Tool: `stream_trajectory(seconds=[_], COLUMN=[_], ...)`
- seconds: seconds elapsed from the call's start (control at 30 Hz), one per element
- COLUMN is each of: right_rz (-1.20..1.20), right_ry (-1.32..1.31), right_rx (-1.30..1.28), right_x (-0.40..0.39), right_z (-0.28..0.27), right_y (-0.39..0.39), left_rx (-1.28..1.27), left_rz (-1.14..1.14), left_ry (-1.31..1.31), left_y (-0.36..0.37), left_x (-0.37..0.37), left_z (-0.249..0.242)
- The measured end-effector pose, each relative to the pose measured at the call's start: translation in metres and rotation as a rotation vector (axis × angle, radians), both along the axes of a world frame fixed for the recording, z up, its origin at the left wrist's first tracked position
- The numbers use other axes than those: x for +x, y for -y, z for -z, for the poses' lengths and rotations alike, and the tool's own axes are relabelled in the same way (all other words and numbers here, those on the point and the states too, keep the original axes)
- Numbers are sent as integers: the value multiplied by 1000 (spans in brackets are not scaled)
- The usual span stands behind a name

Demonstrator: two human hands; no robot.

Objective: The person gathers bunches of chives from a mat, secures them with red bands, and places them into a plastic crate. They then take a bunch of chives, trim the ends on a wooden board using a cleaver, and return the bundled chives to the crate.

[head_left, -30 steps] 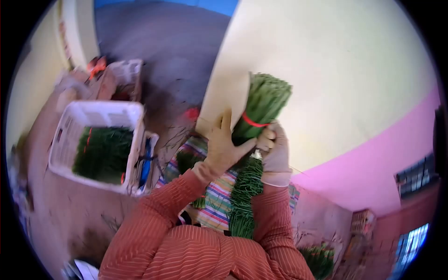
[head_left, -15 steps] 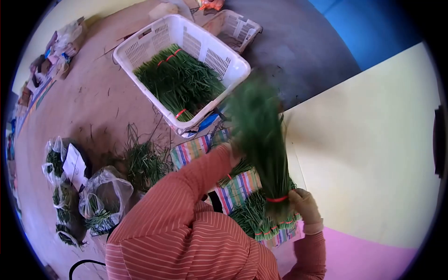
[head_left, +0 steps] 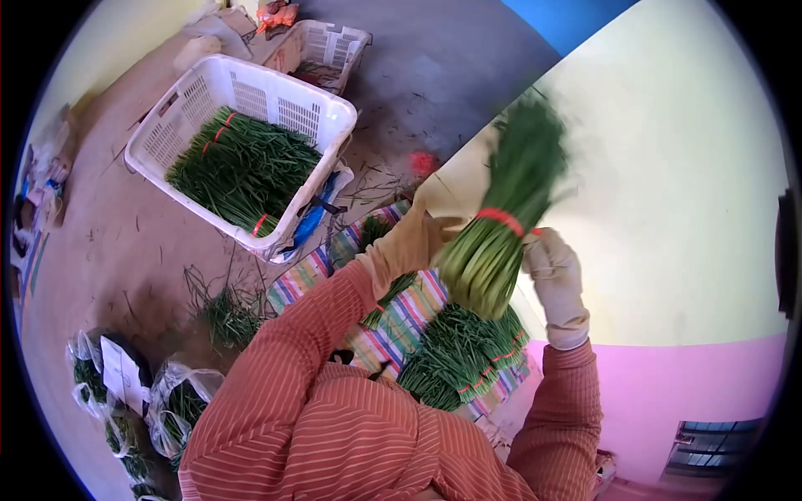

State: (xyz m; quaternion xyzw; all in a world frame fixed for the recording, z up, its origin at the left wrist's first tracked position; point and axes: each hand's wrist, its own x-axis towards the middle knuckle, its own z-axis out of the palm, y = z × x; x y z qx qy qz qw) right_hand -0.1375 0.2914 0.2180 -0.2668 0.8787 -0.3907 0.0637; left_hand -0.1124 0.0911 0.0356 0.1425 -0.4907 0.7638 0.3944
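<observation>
A thick bunch of green chives (head_left: 480,259), tied with a red band (head_left: 501,220), is held up in front of me. Its cut stem ends face down toward me, and the leafy tops are smeared by motion. My right hand (head_left: 555,271), in a pale glove, has its fingers closed on the side of the bunch by the band. On the other side, my gloved left hand (head_left: 413,238) has its fingers apart, right at the edge of the stems. Below the bunch, several tied bunches of chives (head_left: 459,355) lie on a striped woven sheet (head_left: 388,338).
A white plastic crate (head_left: 330,104) with banded chives stands at the upper left, with a smaller crate (head_left: 355,42) behind it. Loose leaves (head_left: 230,317) and plastic bags of greens (head_left: 180,401) lie on the floor at left. A pale wall (head_left: 668,209) rises at right.
The bunch has been raised and tilted, its stem end now turned toward me. My right hand has moved up with it, and my left hand shows beside the stems. The view has shifted right.
</observation>
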Motion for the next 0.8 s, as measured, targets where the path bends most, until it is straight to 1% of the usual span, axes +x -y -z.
stream_trajectory(seconds=[0.03, 0.1, 0.13, 0.17, 0.23, 0.27, 0.3, 0.37, 0.4, 0.43, 0.47, 0.5, 0.53, 0.6, 0.63, 0.7, 0.73, 0.77, 0.8], right_rz=[-52, 9, -13, -3, 24, -43, -41, -236, -233, -236, -274, -310, -309, -184, -57, 140, 18, -103, -243], right_ry=[98, 297, 325, 335, 580, 638, 651, 336, 255, 259, 195, 134, 142, 329, 271, 108, -140, -390, -253], right_rx=[-14, 126, 148, 151, 194, 288, 294, 454, 514, 516, 490, 467, 473, 515, 242, 7, 135, 262, 353], right_x=[6, 20, 19, 25, 30, 27, 27, 28, 29, 34, 39, 44, 41, 33, 33, 52, 66, 82, 98], right_z=[4, 4, 16, 16, 13, 17, 21, 29, 24, 24, 26, 27, 31, 49, 51, 42, 58, 76, 74], right_y=[5, 16, 13, 16, 28, 31, 31, 36, 44, 49, 54, 55, 54, 50, 43, 31, 19, 10, 15], left_rx=[-1, -723, -1086, -1086, -1103, -958, -958, -930, -1000, -1000, -1066, -1129, -1126, -1817, -1820, -2054, -2058, -2051, -2026], left_rz=[6, -588, -883, -868, -1021, -885, -876, -867, -910, -910, -897, -880, -874, -1325, -1322, -1052, -1057, -1268, -1477], left_ry=[3, 83, 115, 119, 49, 105, 118, -62, 1, 6, -9, -23, -15, -459, -451, -261, -258, -142, -21], left_y=[-2, -8, -10, -12, -11, -13, -11, -5, -10, -12, -15, -17, -16, -12, -13, -14, -14, -16, -17], left_x=[0, 2, 1, 7, 20, 19, 24, 33, 37, 39, 41, 48, 51, 57, 58, 60, 58, 53, 50], left_z=[-5, -10, -10, -2, 22, 34, 32, 27, 26, 37, 55, 57, 59, 61, 63, 66, 66, 67, 67])
